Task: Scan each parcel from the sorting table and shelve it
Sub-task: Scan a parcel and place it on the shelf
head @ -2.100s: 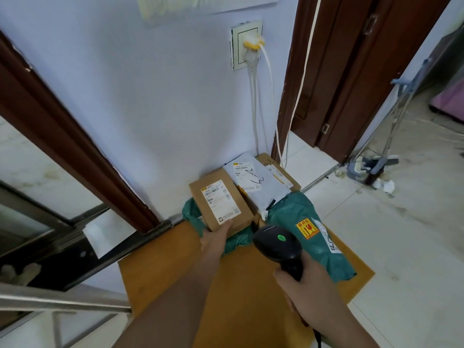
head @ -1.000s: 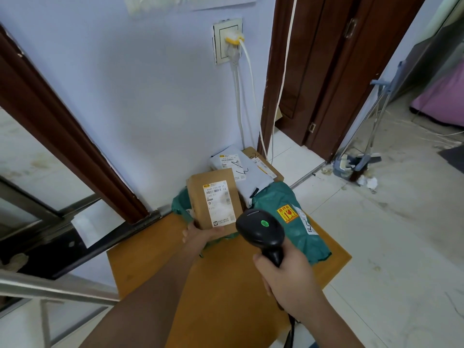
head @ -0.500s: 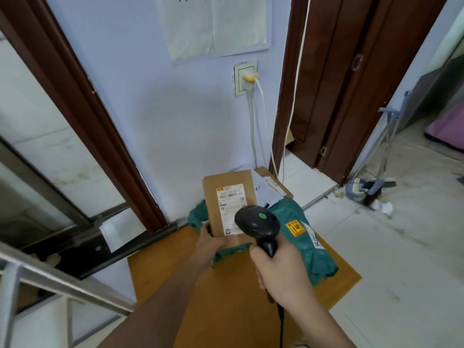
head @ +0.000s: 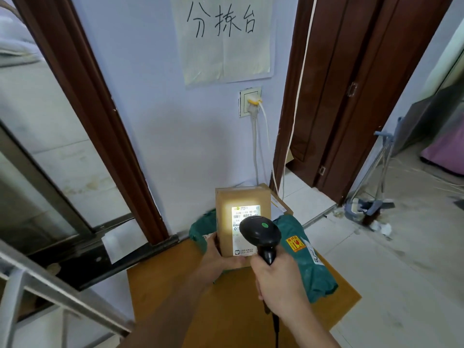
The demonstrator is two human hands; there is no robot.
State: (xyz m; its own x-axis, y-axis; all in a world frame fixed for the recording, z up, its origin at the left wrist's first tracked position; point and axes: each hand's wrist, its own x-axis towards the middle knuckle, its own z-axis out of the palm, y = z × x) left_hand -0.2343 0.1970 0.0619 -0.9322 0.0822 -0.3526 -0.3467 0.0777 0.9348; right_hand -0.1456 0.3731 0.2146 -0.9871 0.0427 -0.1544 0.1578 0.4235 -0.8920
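1. your right hand [head: 277,285] grips the black scanner [head: 259,233] by its handle, head aimed at the cardboard parcel [head: 242,217].
2. your left hand [head: 218,254] holds that parcel upright by its lower edge, above the wooden sorting table [head: 200,310]; the label [head: 244,214] is lit bright.
3. a green bag parcel [head: 308,262] lies on the table just right of the scanner.
4. another green bag [head: 202,226] sits behind your left hand.
5. a handwritten paper sign [head: 223,38] hangs on the wall above a socket [head: 249,101].

I see left hand [head: 218,254] at 12 o'clock, forearm stretched forward, fingers curled, gripping from below. Right hand [head: 277,282] at 1 o'clock, fist wrapped tight, wrist straight, arm extended.
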